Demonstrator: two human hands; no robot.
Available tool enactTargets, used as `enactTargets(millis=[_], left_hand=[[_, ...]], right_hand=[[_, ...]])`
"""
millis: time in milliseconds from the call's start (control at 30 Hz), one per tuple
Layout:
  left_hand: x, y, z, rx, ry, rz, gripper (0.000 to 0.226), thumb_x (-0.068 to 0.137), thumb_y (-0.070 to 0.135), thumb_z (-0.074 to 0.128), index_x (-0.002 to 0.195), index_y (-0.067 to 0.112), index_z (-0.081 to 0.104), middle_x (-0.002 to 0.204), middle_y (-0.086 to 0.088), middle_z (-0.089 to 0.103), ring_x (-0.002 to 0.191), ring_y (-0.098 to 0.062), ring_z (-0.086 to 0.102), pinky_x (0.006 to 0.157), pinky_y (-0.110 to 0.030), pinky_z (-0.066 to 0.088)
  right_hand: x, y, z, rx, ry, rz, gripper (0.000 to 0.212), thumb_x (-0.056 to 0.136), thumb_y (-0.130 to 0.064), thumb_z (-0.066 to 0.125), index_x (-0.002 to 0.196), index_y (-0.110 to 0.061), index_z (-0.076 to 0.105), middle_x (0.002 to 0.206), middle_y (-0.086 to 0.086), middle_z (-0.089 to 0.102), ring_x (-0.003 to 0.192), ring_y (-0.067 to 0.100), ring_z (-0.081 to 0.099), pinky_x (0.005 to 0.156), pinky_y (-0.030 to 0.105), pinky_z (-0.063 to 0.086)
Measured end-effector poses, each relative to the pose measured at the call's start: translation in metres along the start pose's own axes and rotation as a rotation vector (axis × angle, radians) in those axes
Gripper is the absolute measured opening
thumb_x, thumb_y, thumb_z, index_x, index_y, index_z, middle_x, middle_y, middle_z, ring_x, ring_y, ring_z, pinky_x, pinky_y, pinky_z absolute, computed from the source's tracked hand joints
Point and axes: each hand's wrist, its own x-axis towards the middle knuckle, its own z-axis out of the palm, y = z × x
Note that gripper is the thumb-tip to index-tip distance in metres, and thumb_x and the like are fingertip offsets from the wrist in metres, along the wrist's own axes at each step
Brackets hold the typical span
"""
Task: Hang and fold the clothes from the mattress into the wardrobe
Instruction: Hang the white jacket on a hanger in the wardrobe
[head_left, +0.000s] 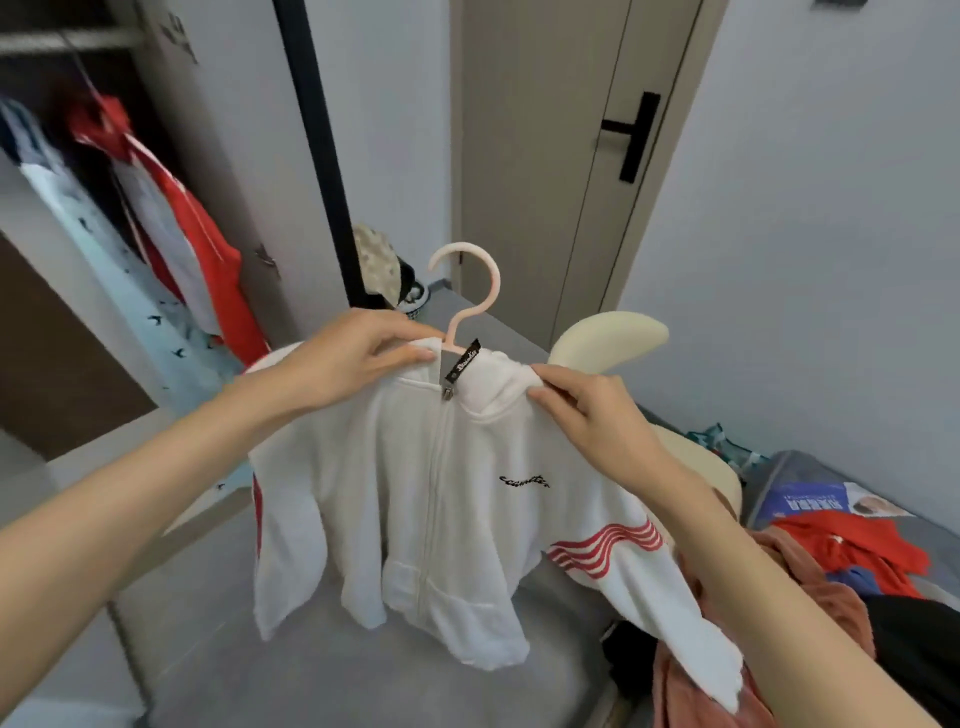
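Both pinch jacket (415, 493) collar: L hand (337, 364), R hand (587, 415) flank hanger (470, 291), prob. half-in

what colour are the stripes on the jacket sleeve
Red wavy stripes on the white zip jacket, clearest in the head view.

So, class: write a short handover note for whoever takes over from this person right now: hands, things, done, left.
Left hand pinches the white jacket at the collar, beside the hanger. Right hand pinches its other shoulder. The hanger's right arm sticks out bare.
Done: hung clothes are in the wardrobe.
Left: seat that shoulder, hang the jacket, then work through the pile of clothes on the right.
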Motion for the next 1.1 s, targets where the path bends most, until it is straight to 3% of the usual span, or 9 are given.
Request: enactTargets(millis=[233, 400, 533, 667, 767, 867, 933, 1000, 1100], left_hand=[[-0.066, -0.04, -0.065, 0.103, 0.171, -0.071, 0.029, 0.094, 0.045, 0.05, 0.12, 0.041, 0.061, 0.079, 0.002, 0.057, 0.075, -0.015, 0.052, 0.067, -0.027, 0.039], [-0.104, -0.059, -0.108, 0.103, 0.275, -0.118, 0.034, 0.092, 0.029, 0.057, 0.126, 0.026, 0.06, 0.109, 0.021, 0.063, 0.104, 0.006, 0.056, 0.087, -0.008, 0.041], [-0.135, -0.082, -0.134, 0.17, 0.433, -0.17, 0.036, 0.091, 0.026, 0.058, 0.126, 0.031, 0.056, 0.107, 0.029, 0.058, 0.101, 0.006, 0.057, 0.086, -0.008, 0.044], [-0.142, -0.099, -0.147, 0.281, 0.413, -0.196, 0.033, 0.094, 0.036, 0.053, 0.127, 0.035, 0.056, 0.112, 0.016, 0.062, 0.104, -0.003, 0.056, 0.093, -0.031, 0.048], [-0.131, -0.091, -0.148, 0.35, 0.331, -0.158, 0.035, 0.096, 0.039, 0.048, 0.13, 0.033, 0.055, 0.131, 0.009, 0.052, 0.124, -0.01, 0.041, 0.106, -0.036, 0.031], [-0.123, -0.078, -0.135, 0.426, 0.511, -0.093, 0.026, 0.094, 0.037, 0.052, 0.114, 0.026, 0.064, 0.114, 0.007, 0.05, 0.11, -0.013, 0.04, 0.095, -0.03, 0.031], [-0.122, -0.07, -0.131, 0.238, 0.641, -0.27, 0.032, 0.095, 0.047, 0.046, 0.094, 0.018, 0.058, 0.091, 0.008, 0.052, 0.089, -0.012, 0.047, 0.077, -0.027, 0.039], [-0.12, -0.073, -0.127, 0.143, 0.542, -0.5, 0.05, 0.093, 0.059, 0.039, 0.085, 0.013, 0.058, 0.078, 0.005, 0.061, 0.075, -0.014, 0.058, 0.066, -0.029, 0.045], [-0.121, -0.084, -0.12, 0.294, 0.524, -0.512, 0.036, 0.091, 0.051, 0.052, 0.091, 0.017, 0.062, 0.089, 0.006, 0.064, 0.085, -0.012, 0.059, 0.066, -0.024, 0.044]], right_hand=[[0.072, -0.073, 0.055, 0.195, -0.131, -0.164, 0.019, 0.099, -0.023, 0.048, 0.107, -0.018, 0.064, 0.086, 0.004, 0.065, 0.074, 0.021, 0.055, 0.071, 0.035, 0.042], [0.1, -0.108, 0.08, 0.209, -0.086, -0.183, 0.016, 0.099, -0.035, 0.044, 0.103, -0.032, 0.059, 0.081, -0.003, 0.062, 0.073, 0.019, 0.054, 0.071, 0.041, 0.045], [0.116, -0.127, 0.081, 0.23, -0.01, -0.163, 0.015, 0.099, -0.034, 0.045, 0.103, -0.034, 0.06, 0.088, -0.005, 0.066, 0.082, 0.02, 0.059, 0.078, 0.046, 0.048], [0.126, -0.143, 0.092, 0.183, -0.005, -0.128, 0.014, 0.099, -0.035, 0.046, 0.103, -0.036, 0.059, 0.084, -0.014, 0.063, 0.079, 0.009, 0.057, 0.08, 0.041, 0.046], [0.127, -0.153, 0.101, 0.145, -0.013, -0.101, 0.016, 0.099, -0.036, 0.045, 0.108, -0.036, 0.059, 0.089, -0.012, 0.065, 0.085, 0.012, 0.058, 0.083, 0.04, 0.045], [0.127, -0.159, 0.103, 0.141, 0.013, -0.068, 0.018, 0.099, -0.035, 0.045, 0.109, -0.035, 0.06, 0.093, -0.013, 0.066, 0.09, 0.011, 0.059, 0.084, 0.038, 0.044], [0.128, -0.162, 0.103, 0.138, 0.043, -0.046, 0.018, 0.099, -0.035, 0.045, 0.107, -0.033, 0.061, 0.092, -0.011, 0.067, 0.089, 0.012, 0.059, 0.081, 0.035, 0.044], [0.129, -0.165, 0.103, 0.124, 0.064, -0.036, 0.018, 0.099, -0.034, 0.044, 0.105, -0.031, 0.061, 0.089, -0.009, 0.066, 0.085, 0.012, 0.058, 0.075, 0.031, 0.042], [0.13, -0.169, 0.105, 0.109, 0.06, -0.033, 0.016, 0.099, -0.034, 0.044, 0.103, -0.032, 0.06, 0.086, -0.009, 0.064, 0.081, 0.011, 0.056, 0.07, 0.027, 0.038]])
